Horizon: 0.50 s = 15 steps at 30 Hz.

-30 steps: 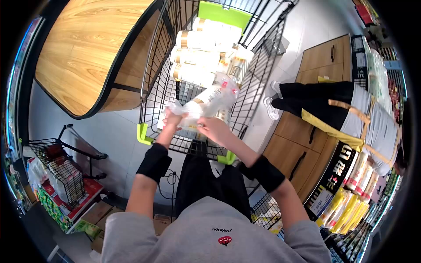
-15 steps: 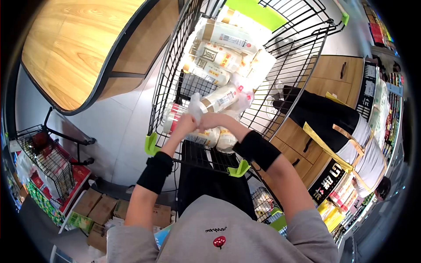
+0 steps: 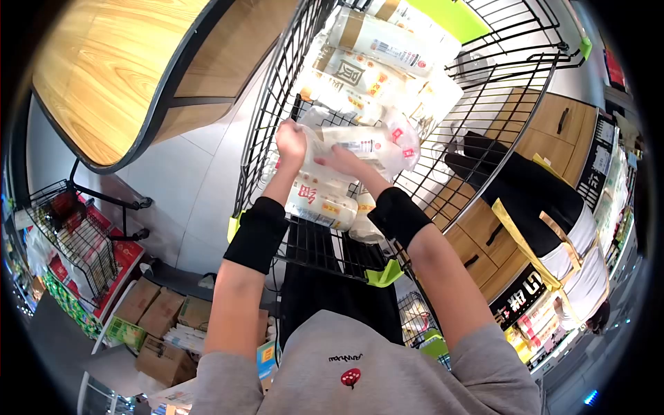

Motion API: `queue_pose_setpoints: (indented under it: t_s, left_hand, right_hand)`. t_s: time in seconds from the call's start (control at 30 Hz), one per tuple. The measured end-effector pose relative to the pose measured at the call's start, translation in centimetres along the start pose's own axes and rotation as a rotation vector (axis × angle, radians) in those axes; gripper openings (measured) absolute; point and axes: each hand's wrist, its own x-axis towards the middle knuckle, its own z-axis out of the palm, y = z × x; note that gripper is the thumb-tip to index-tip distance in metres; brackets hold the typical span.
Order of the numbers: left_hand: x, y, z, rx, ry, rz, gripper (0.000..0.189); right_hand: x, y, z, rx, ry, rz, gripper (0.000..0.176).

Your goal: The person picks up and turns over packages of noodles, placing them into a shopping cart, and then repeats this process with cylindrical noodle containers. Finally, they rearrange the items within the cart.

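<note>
My left hand (image 3: pixel 291 144) is closed on the edge of a thin clear plastic bag (image 3: pixel 317 146). To its right, my right hand (image 3: pixel 340 163) lies against the bag, its fingers stretched out and apart. Inside the bag shows a white cylindrical pack (image 3: pixel 356 142) with a barcode, lying on its side. Just below my hands is another cylindrical pack (image 3: pixel 319 204) with red characters on its wrapper. More such packs (image 3: pixel 379 50) are piled farther up in the black wire shopping cart (image 3: pixel 266 117).
A wood-topped table (image 3: pixel 114 76) stands at the left. A person in black trousers (image 3: pixel 532 183) is beside the wooden drawers (image 3: pixel 477 228) on the right. Cardboard boxes (image 3: pixel 164 311) and a small wire basket (image 3: pixel 83 256) are at the lower left.
My hands were together at the bunched top of the bag. Now they are apart, the left one farther up, and the bag is spread between them. The view has shifted slightly.
</note>
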Motion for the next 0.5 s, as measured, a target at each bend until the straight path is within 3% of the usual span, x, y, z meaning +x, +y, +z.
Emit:
queue_pose_setpoints:
  t_s: [0.07,0.17,0.2,0.3,0.33,0.4,0.43,0.47,0.5]
  left_hand:
    - [0.9,-0.6,0.8,0.017,0.102,0.046,0.007]
    - [1.6,-1.7,0.5,0.009,-0.025,-0.069,0.012]
    - [1.6,-1.6,-0.3,0.148,-0.072,-0.003,0.016]
    - [-1.0,-0.1,-2.9,0.081,0.069,0.027,0.016]
    - [-3.4,1.9,-4.5,0.147,0.097,0.1,0.026]
    - [-5.8,-0.4,-4.5,0.045,-0.003,-0.217,0.029]
    - [-5.8,-8.3,-2.2,-0.341,-0.166,-0.56,0.026]
    - [-8.8,-3.9,-3.6,-0.591,-0.056,-0.773,0.026]
    - [-10.4,-2.3,-5.5,-0.636,-0.193,-0.82,0.04]
  right_hand:
    - [1.6,0.2,0.8,-0.002,0.018,-0.035,0.079]
    - [2.9,1.4,2.4,0.013,0.062,-0.082,0.065]
    - [3.0,1.4,2.9,0.021,0.083,-0.101,0.061]
    - [-0.1,-1.5,0.0,-0.123,0.001,-0.034,0.055]
    - [-1.8,-3.0,-1.0,-0.093,0.064,-0.044,0.055]
    - [-5.0,-5.4,-1.4,-0.036,0.181,-0.069,0.058]
    - [-5.7,-5.2,0.4,-0.088,0.143,-0.125,0.061]
    - [-6.0,-4.4,3.1,-0.141,0.108,-0.185,0.066]
    - [-6.0,-4.0,5.2,-0.194,0.079,-0.246,0.07]
